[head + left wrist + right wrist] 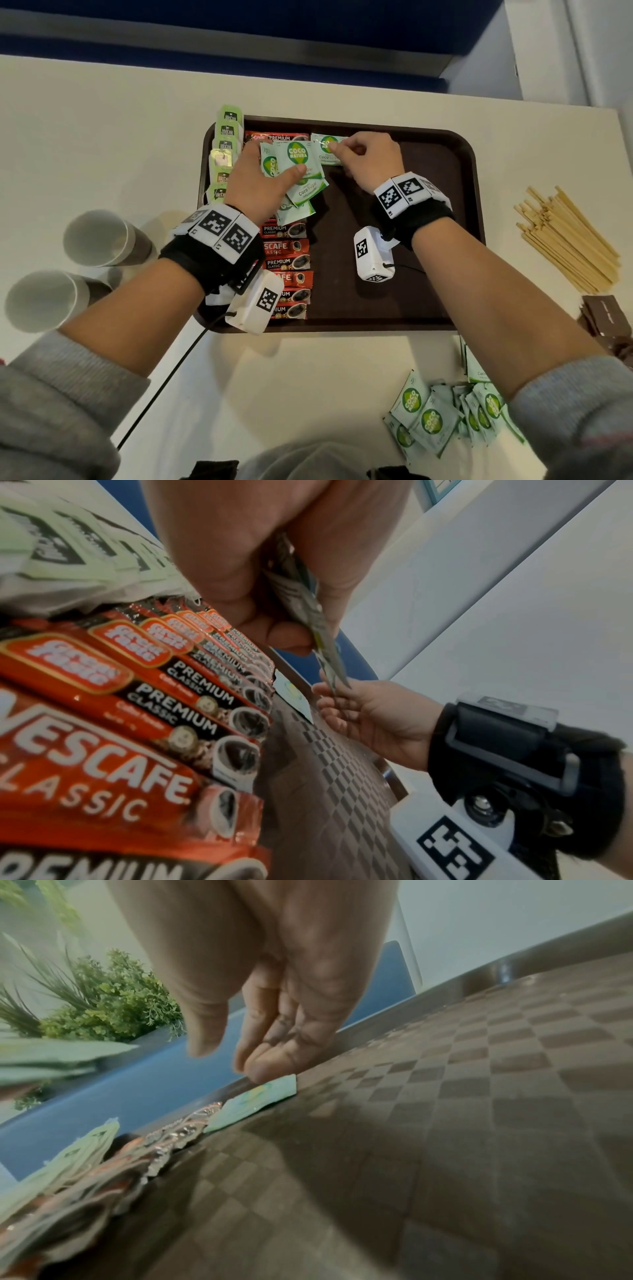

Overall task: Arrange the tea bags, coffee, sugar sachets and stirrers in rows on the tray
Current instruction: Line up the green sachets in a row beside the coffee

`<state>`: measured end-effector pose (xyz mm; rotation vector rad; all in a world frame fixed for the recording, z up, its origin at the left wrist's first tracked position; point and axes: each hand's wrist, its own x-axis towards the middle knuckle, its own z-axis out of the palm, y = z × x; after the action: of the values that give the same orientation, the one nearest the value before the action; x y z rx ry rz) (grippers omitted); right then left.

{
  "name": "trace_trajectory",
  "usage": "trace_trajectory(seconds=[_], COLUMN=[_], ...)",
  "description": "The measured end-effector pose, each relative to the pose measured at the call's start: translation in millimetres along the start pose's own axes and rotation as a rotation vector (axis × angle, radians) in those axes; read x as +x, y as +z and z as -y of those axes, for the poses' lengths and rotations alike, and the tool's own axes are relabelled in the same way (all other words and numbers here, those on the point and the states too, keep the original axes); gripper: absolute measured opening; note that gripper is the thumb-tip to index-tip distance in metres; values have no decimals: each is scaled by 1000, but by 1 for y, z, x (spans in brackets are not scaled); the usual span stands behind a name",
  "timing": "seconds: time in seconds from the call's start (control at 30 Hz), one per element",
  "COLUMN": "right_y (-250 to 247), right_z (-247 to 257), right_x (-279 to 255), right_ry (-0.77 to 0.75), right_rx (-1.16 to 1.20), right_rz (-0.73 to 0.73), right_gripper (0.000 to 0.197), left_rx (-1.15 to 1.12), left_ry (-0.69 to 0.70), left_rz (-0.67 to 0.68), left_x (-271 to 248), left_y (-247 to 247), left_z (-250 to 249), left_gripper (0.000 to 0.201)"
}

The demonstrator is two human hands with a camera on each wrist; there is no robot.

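On the brown tray (462, 205), tea bags (224, 150) line the left rim and red coffee sachets (287, 267) form a column beside them. My left hand (274, 159) grips a fan of green sugar sachets (301, 178) above the coffee column, pinched between thumb and fingers (308, 610). One sugar sachet (325, 152) lies flat by the tray's far rim. My right hand (342, 149) presses its fingertips (263, 1074) on that sachet (253, 1102), with the thumb off it. The wooden stirrers (565, 240) lie on the table to the right of the tray.
A heap of loose sugar sachets (438, 418) lies on the table near my right forearm. Brown sachets (606, 315) sit at the right edge below the stirrers. Two paper cups (99, 236) lie on their sides left of the tray. The tray's right half (445, 1123) is bare.
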<state>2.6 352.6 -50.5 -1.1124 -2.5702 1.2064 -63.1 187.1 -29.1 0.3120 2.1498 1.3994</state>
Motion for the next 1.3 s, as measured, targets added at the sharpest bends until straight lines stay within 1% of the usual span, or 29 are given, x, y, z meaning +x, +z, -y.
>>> trace_trajectory(seconds=[0.1, 0.17, 0.27, 0.3, 0.43, 0.53, 0.63, 0.77, 0.87, 1.03, 1.13, 1.3], right_y=[-3, -3, -5, -6, -10, -13, -12, -8, -4, -2, -1, 1], right_z=[7, 8, 8, 7, 7, 2, -5, -12, -13, -13, -14, -15], right_x=[-10, -13, -15, -15, -14, -8, -1, 7, 11, 14, 13, 13], right_ry=[-3, -29, -30, -25, -21, -14, 21, 82, 128, 177, 191, 193], right_rx=[148, 212, 289, 302, 339, 329, 271, 132, 74, 46, 33, 13], right_rz=[133, 227, 251, 245, 201, 141, 85, 87, 74, 28, 13, 5], right_gripper=[38, 32, 21, 19, 19, 18, 29, 22, 21, 22, 27, 34], left_rx=[24, 16, -17, -21, 22, 67, 83, 70, 51, 19, 21, 27], left_ry=[4, 9, 0, -3, 19, 29, 21, -11, -12, -22, -22, -17], left_rz=[3, 22, 37, 38, 19, 1, -15, -22, -21, -18, -22, -21], left_x=[-2, -4, -6, -7, -5, -3, -2, 1, 2, 2, 3, 2], left_y=[2, 4, 4, 5, 5, 4, 2, 1, 0, 0, 0, 0], left_z=[0, 0, 0, 0, 3, 6, 8, 8, 8, 8, 8, 7], left_gripper=[46, 48, 55, 55, 46, 45, 42, 40, 36, 33, 32, 37])
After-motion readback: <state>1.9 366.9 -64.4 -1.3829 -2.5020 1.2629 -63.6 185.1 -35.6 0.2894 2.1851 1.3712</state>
